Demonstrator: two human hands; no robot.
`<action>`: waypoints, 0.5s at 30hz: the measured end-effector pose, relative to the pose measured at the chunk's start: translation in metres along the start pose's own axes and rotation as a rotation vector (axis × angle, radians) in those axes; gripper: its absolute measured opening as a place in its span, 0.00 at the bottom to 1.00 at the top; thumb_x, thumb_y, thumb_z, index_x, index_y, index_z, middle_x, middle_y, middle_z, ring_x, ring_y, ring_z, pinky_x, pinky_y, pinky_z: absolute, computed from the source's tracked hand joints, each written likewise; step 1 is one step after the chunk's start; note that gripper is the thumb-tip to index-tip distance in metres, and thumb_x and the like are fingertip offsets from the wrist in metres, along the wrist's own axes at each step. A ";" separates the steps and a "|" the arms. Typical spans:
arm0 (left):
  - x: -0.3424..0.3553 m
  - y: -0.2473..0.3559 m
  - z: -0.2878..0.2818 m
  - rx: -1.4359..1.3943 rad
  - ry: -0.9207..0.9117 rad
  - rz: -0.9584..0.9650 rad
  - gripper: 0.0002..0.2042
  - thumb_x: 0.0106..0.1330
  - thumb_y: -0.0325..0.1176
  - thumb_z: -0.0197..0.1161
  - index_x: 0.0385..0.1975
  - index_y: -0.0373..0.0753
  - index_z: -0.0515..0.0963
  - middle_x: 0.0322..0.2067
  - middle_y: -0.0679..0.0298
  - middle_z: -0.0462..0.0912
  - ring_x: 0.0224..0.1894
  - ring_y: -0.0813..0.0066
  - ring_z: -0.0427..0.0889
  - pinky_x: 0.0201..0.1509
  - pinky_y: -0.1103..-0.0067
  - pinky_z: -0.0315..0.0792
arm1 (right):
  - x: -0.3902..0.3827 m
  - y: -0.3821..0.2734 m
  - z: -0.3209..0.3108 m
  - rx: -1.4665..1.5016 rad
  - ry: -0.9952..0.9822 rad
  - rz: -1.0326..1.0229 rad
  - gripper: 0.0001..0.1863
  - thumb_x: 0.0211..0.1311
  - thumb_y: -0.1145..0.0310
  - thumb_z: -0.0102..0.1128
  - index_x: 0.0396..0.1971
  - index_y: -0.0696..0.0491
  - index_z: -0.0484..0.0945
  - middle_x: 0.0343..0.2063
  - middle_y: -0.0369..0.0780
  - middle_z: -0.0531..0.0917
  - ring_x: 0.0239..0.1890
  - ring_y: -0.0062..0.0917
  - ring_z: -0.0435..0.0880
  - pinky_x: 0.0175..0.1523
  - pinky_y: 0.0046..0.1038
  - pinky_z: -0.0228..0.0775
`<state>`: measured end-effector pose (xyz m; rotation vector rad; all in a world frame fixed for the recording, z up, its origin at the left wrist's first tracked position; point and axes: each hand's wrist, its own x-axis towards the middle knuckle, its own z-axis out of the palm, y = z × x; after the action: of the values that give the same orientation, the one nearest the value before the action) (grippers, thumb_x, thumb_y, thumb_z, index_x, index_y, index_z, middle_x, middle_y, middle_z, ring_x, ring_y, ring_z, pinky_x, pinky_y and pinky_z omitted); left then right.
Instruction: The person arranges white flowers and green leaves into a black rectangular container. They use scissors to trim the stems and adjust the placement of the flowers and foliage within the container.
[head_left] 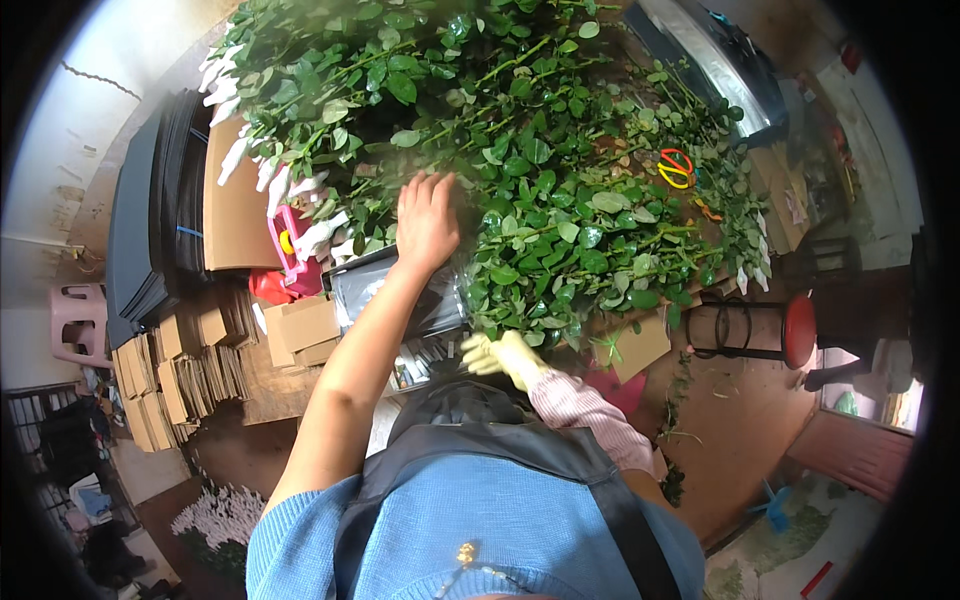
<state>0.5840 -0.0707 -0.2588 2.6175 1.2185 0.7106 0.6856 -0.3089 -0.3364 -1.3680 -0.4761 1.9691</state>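
My bare left hand (428, 222) reaches forward over the near-left edge of a large heap of leafy green rose stems (540, 150). Its fingers point away from me, slightly bent, and I see nothing held in them. Beneath its wrist lies a stack of clear plastic sleeves (385, 300) in a dark tray. Close to my body, my right hand (503, 358), in a pale yellow glove, has its fingers stretched to the left, just below the nearest leaves. White sleeves cover the flower heads (235, 160) along the heap's left side.
Orange-and-yellow-handled scissors (676, 170) lie among the stems. Folded cardboard pieces (305, 330) and a pink tape dispenser (290, 245) are at the left, near tall dark sheets (150, 220). A red-topped stool (798, 332) stands at the right. More white-wrapped flowers (225, 515) sit low at the left.
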 end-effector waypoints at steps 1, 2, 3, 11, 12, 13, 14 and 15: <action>-0.001 -0.002 -0.001 -0.182 0.085 0.077 0.28 0.58 0.22 0.63 0.63 0.39 0.72 0.64 0.52 0.74 0.71 0.47 0.66 0.77 0.57 0.58 | 0.007 0.000 -0.005 0.021 0.021 -0.022 0.20 0.79 0.60 0.47 0.52 0.59 0.83 0.41 0.47 0.89 0.41 0.31 0.89 0.45 0.30 0.83; -0.008 -0.005 -0.010 -0.206 0.119 0.082 0.27 0.59 0.21 0.63 0.62 0.39 0.73 0.62 0.51 0.75 0.71 0.47 0.67 0.76 0.58 0.59 | 0.010 0.000 -0.011 0.030 0.018 -0.017 0.20 0.79 0.60 0.47 0.52 0.59 0.83 0.41 0.46 0.89 0.41 0.31 0.89 0.45 0.30 0.83; -0.021 -0.009 -0.021 -0.229 0.152 0.088 0.26 0.60 0.20 0.62 0.61 0.39 0.74 0.60 0.51 0.77 0.70 0.47 0.68 0.75 0.59 0.61 | 0.014 0.001 -0.015 0.038 -0.009 0.005 0.20 0.79 0.60 0.47 0.52 0.59 0.83 0.41 0.46 0.89 0.41 0.31 0.89 0.45 0.30 0.83; -0.166 -0.041 -0.090 -0.791 0.357 -0.411 0.05 0.75 0.26 0.60 0.46 0.35 0.79 0.42 0.64 0.80 0.44 0.77 0.79 0.50 0.80 0.73 | -0.009 -0.019 -0.010 -0.434 0.050 -0.027 0.21 0.77 0.59 0.46 0.52 0.57 0.83 0.40 0.45 0.90 0.42 0.32 0.89 0.48 0.31 0.82; -0.188 -0.050 -0.094 -0.876 0.441 -0.525 0.04 0.75 0.29 0.62 0.39 0.36 0.80 0.36 0.64 0.80 0.38 0.80 0.78 0.43 0.83 0.72 | -0.035 -0.045 0.019 -0.797 0.186 0.014 0.22 0.76 0.57 0.46 0.53 0.55 0.83 0.41 0.46 0.90 0.42 0.33 0.90 0.50 0.32 0.82; -0.220 -0.077 -0.096 -0.958 0.297 -0.690 0.09 0.77 0.36 0.61 0.35 0.39 0.78 0.31 0.66 0.79 0.32 0.81 0.76 0.35 0.82 0.69 | -0.059 -0.063 0.035 -0.975 0.144 -0.049 0.22 0.76 0.55 0.47 0.54 0.53 0.83 0.44 0.46 0.89 0.44 0.36 0.89 0.53 0.33 0.80; -0.247 -0.100 -0.096 -1.032 0.147 -0.852 0.14 0.78 0.42 0.59 0.31 0.41 0.77 0.26 0.67 0.79 0.25 0.82 0.74 0.28 0.82 0.66 | -0.077 -0.075 0.047 -1.156 0.097 -0.110 0.23 0.75 0.53 0.48 0.56 0.52 0.82 0.47 0.47 0.88 0.46 0.39 0.88 0.56 0.35 0.79; -0.258 -0.104 -0.095 -1.025 -0.044 -0.994 0.19 0.79 0.50 0.55 0.30 0.42 0.76 0.22 0.68 0.77 0.21 0.82 0.70 0.24 0.81 0.62 | -0.081 -0.081 0.063 -1.146 0.086 -0.132 0.23 0.76 0.52 0.48 0.60 0.49 0.80 0.53 0.48 0.85 0.53 0.44 0.85 0.61 0.38 0.75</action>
<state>0.3249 -0.2030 -0.3020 1.0271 1.3830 0.7350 0.6714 -0.3044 -0.2072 -1.9564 -1.7673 1.4934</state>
